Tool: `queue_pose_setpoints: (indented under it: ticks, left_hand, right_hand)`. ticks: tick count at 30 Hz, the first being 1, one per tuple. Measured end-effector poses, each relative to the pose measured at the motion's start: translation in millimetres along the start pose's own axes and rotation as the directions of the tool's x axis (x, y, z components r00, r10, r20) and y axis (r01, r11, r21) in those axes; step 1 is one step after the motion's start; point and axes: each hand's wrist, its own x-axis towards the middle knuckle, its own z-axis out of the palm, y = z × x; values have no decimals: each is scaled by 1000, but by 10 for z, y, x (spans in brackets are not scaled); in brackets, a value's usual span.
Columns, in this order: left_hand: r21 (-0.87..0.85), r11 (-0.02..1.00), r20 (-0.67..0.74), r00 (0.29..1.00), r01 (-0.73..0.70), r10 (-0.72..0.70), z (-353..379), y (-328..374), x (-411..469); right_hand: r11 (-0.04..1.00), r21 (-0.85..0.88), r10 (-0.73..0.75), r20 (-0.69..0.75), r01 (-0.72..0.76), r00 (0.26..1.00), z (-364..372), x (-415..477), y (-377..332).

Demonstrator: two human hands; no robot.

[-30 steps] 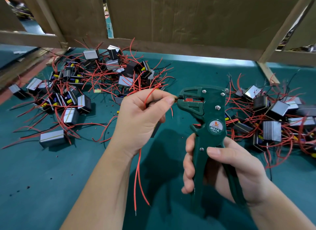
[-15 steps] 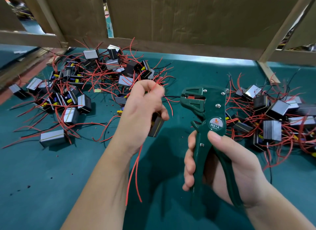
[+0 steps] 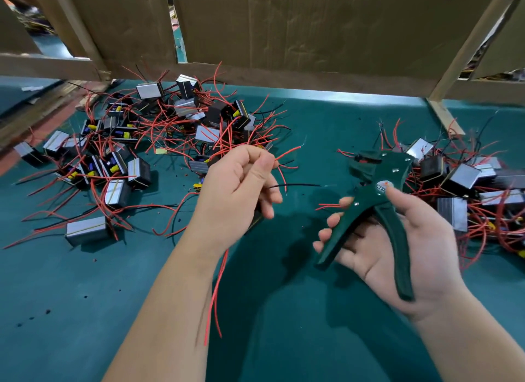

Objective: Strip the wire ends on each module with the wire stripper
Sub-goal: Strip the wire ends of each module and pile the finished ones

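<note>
I am watching the left hand [image 3: 238, 188] curling shut and pinching a red wire [image 3: 287, 152] between thumb and forefinger, its bare tip pointing right. A black wire [image 3: 295, 185] is sticking out from under the same fingers toward the wire stripper [image 3: 369, 188], with a gap between them. More red leads [image 3: 216, 290] are hanging below the wrist; the hand is hiding the module they belong to. The right hand [image 3: 397, 248] is gripping the stripper, fingers wrapping one handle and thumb lying on the round label, with the handles spread apart. The tool's head is blurred and overlapping the right pile of modules [image 3: 468, 182] just behind it. The left pile of modules [image 3: 127, 154] is lying tangled behind the left hand. Both piles are sitting on the green bench [image 3: 85, 296], dark specks [image 3: 28, 319] are dotting its near left, and a cardboard wall [image 3: 284, 26] is closing off the back.
</note>
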Motion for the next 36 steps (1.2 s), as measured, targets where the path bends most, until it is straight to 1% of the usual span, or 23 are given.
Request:
queue_pose_setpoints:
  ticks: [2,3,5,8,9,11,13,16,22,28,36]
  left_hand:
    - [-49,999,30,999,17,-16,15,31,-12]
    - [-78,997,41,999,20,-16,19,44,-19]
    - [-111,994,51,999,14,-8,18,55,-28]
    - [-92,996,31,1000,7,-4,9,61,-26]
    - [-82,997,17,1000,1,0,5,63,-24]
    - [-69,998,-20,1000,-16,15,-5,61,-18]
    - [-63,998,-68,997,-26,22,-10,57,-12]
    - [-54,997,-111,993,-55,49,-4,56,1]
    - [19,995,-67,993,-98,99,35,94,-13]
    - [-27,994,-64,993,-102,100,45,65,-17]
    - [7,991,-54,989,-135,135,41,74,-20]
  right_hand:
    - [996,-63,57,-31,-59,998,-5,17,7]
    - [993,-82,83,-5,-83,997,-2,14,21]
    - [989,-101,118,118,-107,986,21,-5,59]
    - [984,-140,152,350,-109,924,35,-53,113]
    - [982,-152,167,400,-114,901,27,-66,125]
    - [980,-158,183,455,-124,871,14,-81,143]
    - [981,-145,184,470,-130,863,20,-89,148]
    - [981,-154,177,447,-120,877,18,-87,136]
    - [979,-182,173,480,-95,860,41,-103,131]
    - [976,-202,165,464,-77,870,37,-107,129]
    - [971,-231,169,469,-64,867,12,-101,124]
